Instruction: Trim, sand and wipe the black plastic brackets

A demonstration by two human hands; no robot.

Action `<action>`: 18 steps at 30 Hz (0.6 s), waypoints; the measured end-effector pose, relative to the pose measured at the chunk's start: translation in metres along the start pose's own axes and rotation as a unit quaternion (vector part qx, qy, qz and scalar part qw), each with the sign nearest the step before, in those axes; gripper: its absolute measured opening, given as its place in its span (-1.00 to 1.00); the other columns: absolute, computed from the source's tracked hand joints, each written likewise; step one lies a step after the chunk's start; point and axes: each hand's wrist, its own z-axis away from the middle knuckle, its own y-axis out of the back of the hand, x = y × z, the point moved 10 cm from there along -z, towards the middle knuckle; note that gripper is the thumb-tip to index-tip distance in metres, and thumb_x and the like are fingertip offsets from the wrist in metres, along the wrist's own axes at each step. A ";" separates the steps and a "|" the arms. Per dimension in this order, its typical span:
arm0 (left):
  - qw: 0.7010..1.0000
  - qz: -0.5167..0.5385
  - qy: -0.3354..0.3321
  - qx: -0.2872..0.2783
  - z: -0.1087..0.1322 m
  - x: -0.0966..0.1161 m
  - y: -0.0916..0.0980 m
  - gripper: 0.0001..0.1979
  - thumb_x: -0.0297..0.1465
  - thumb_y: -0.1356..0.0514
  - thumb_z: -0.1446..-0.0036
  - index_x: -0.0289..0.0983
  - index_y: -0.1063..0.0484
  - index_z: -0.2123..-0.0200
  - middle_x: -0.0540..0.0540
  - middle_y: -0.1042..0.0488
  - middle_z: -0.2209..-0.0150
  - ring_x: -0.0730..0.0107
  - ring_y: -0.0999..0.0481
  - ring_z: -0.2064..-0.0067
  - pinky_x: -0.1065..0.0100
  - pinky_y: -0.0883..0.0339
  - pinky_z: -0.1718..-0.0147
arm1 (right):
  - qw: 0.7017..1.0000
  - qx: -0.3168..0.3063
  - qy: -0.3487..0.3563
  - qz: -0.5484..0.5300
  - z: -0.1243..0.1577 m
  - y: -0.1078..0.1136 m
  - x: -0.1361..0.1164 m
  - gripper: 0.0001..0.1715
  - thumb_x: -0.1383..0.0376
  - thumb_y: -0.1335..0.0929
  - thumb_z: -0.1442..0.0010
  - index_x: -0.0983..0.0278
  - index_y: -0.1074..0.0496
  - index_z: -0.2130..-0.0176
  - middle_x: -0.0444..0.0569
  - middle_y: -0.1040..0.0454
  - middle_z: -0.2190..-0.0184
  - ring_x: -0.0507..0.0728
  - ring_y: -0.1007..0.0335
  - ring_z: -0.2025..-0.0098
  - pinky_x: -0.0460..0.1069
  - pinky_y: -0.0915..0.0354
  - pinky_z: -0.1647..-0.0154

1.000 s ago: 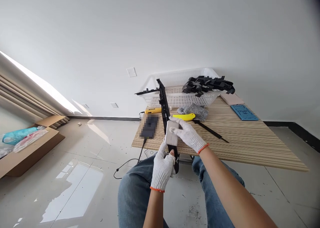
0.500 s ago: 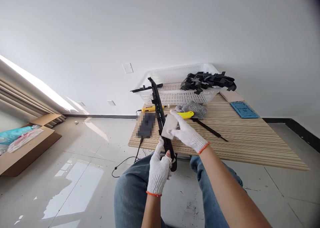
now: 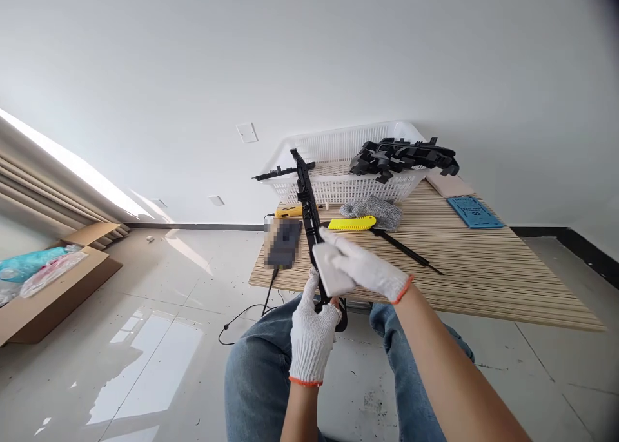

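A long black plastic trim piece [image 3: 308,200] slants up from my lap across the table edge. My left hand [image 3: 313,335], in a white knit glove, is closed around its lower end. In my gloved right hand [image 3: 365,268] is a flat white rectangular pad [image 3: 331,275], gripped along its right side. The pad lies against the right side of the trim piece, just above my left fingers, and hides part of it. A yellow-handled knife [image 3: 352,223] lies beyond my right fingertips.
At the table's back stands a white plastic basket [image 3: 333,187] with black plastic parts [image 3: 403,158]. A grey cloth [image 3: 380,211], a yellow tool [image 3: 289,211], a thin black strip [image 3: 409,248] and a blue packet [image 3: 474,211] lie on the table [image 3: 483,268]. An open carton [image 3: 72,293] is far left.
My right hand has slid the white pad down the trim piece, towards my left hand, and turned it slightly. My left hand keeps its grip. The view has shifted a little.
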 end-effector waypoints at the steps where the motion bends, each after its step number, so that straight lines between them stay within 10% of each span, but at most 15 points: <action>1: 1.000 -0.001 0.001 0.001 0.000 0.001 0.001 -0.18 -0.24 -0.33 -0.12 -0.13 -0.19 -0.43 0.11 -0.38 0.57 0.52 -0.24 0.63 0.48 -0.15 0.59 | 1.000 0.008 -0.020 0.018 0.000 0.001 0.003 -0.26 0.13 -0.36 -0.25 0.07 -0.29 -0.37 -0.02 -0.42 -0.28 0.35 -0.32 -0.31 0.25 -0.24 -0.32; 5: 1.000 -0.008 0.000 0.009 0.001 0.001 0.002 -0.17 -0.25 -0.33 -0.11 -0.09 -0.18 -0.43 0.09 -0.44 0.53 0.50 -0.28 0.60 0.46 -0.18 0.54 | 0.976 0.210 -0.031 0.047 0.004 0.039 0.005 -0.21 0.12 -0.35 -0.25 0.11 -0.22 -0.40 0.07 -0.42 -0.27 0.40 -0.36 -0.27 0.28 -0.25 -0.28; 8: 1.000 -0.016 0.000 0.010 0.001 0.000 0.002 -0.17 -0.26 -0.33 -0.10 -0.08 -0.18 -0.43 0.07 -0.48 0.49 0.46 -0.34 0.56 0.45 -0.20 0.52 | 0.994 0.109 0.018 0.020 -0.007 0.018 0.000 -0.19 0.13 -0.42 -0.17 0.11 -0.28 -0.36 0.05 -0.51 -0.15 0.33 -0.44 -0.18 0.22 -0.31 -0.23; 12: 1.000 -0.022 -0.011 0.013 0.000 0.002 0.003 -0.20 -0.28 -0.33 -0.08 -0.06 -0.24 -0.40 0.02 -0.57 0.38 0.44 -0.39 0.50 0.44 -0.24 0.47 | 0.981 0.192 -0.036 0.022 -0.002 0.031 0.011 -0.24 0.12 -0.37 -0.21 0.16 -0.29 -0.35 0.05 -0.58 0.09 0.28 -0.52 0.02 0.24 -0.34 -0.15; 15: 1.000 -0.017 -0.017 0.009 -0.001 0.003 0.002 -0.24 -0.28 -0.33 -0.09 -0.05 -0.28 -0.38 0.01 -0.58 0.34 0.44 -0.40 0.48 0.44 -0.25 0.46 | 0.996 0.085 -0.023 -0.026 -0.008 0.009 0.009 -0.39 0.14 -0.37 -0.19 0.14 -0.42 -0.22 0.02 -0.58 0.08 0.24 -0.52 0.06 0.18 -0.40 -0.08; 18: 1.000 0.001 -0.008 0.010 0.000 0.001 0.001 -0.21 -0.27 -0.34 -0.09 -0.07 -0.25 -0.40 0.01 -0.56 0.36 0.44 -0.39 0.48 0.44 -0.27 0.46 | 0.975 0.211 -0.070 0.004 -0.001 0.034 0.017 -0.39 0.16 -0.35 -0.20 0.15 -0.40 -0.22 0.07 -0.52 -0.08 0.29 -0.48 -0.06 0.21 -0.35 -0.15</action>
